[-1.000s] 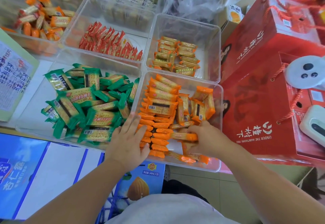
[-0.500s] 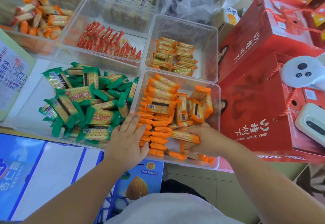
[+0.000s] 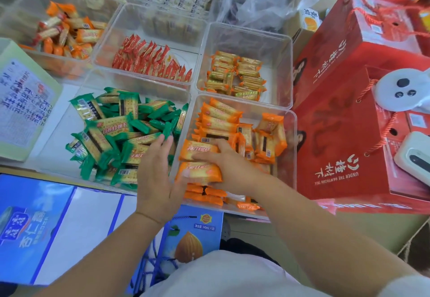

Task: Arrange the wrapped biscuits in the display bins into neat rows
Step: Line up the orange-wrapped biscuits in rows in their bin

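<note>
A clear bin (image 3: 293,119) in front of me holds orange-wrapped biscuits. Some lie in a stacked row (image 3: 218,119) along its left side, and others stand loose (image 3: 267,138) at the right. My right hand (image 3: 235,168) grips a small bundle of orange packs (image 3: 200,172) over the bin's near left part. My left hand (image 3: 156,173) is flat with straight fingers by the wall between this bin and the green one, its thumb side next to the bundle. The left bin (image 3: 139,84) holds a loose jumble of green-wrapped biscuits (image 3: 109,133).
Behind are bins of red packs (image 3: 151,61), small gold packs (image 3: 235,75) and orange packs (image 3: 67,31). Red gift boxes (image 3: 349,63) with a white device (image 3: 400,89) on top crowd the right. Blue cartons (image 3: 35,226) stand below the bins, and a plastic bag (image 3: 256,1) lies at the back.
My right hand moved from the orange bin's near right corner to its near left, bringing a bundle of orange packs. My left hand stayed by the dividing wall.
</note>
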Action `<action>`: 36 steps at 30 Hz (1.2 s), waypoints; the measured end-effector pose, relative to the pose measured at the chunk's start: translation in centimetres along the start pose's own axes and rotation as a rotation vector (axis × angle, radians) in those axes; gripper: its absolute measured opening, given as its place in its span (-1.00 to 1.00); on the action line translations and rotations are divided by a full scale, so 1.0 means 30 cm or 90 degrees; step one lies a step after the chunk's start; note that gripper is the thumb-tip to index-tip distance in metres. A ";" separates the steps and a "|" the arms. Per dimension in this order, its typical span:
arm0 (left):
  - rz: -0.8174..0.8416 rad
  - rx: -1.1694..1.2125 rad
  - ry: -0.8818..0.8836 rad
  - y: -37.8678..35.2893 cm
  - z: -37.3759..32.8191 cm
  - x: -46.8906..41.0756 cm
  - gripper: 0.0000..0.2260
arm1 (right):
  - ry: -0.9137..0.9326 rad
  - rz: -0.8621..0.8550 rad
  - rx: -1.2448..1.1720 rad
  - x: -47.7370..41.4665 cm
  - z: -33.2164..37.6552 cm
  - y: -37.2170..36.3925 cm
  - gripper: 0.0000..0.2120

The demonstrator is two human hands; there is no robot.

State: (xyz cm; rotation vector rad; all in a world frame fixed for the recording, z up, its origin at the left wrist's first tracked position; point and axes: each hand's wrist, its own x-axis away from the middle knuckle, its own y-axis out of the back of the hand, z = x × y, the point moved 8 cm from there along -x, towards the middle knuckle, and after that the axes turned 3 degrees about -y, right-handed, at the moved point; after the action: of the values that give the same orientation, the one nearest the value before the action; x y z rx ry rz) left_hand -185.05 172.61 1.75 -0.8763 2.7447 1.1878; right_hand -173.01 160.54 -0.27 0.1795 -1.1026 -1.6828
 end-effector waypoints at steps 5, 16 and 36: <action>0.234 -0.226 -0.161 -0.145 -0.112 0.031 -0.35 | 0.002 -0.025 0.019 -0.010 -0.043 -0.059 -0.04; 0.346 -0.306 -0.114 -0.211 -0.058 0.046 -0.47 | -0.280 0.027 -0.017 0.275 -0.339 -0.027 -0.80; 0.298 -0.131 -0.011 -0.078 -0.094 0.012 -0.89 | -0.376 -0.099 -0.060 0.165 -0.457 -0.064 -0.77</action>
State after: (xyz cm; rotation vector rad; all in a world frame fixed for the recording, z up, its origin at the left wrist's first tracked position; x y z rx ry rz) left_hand -183.63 169.23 2.12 -0.2213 2.9430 1.5552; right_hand -168.19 148.65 -7.47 -0.3220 -1.4602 -1.9861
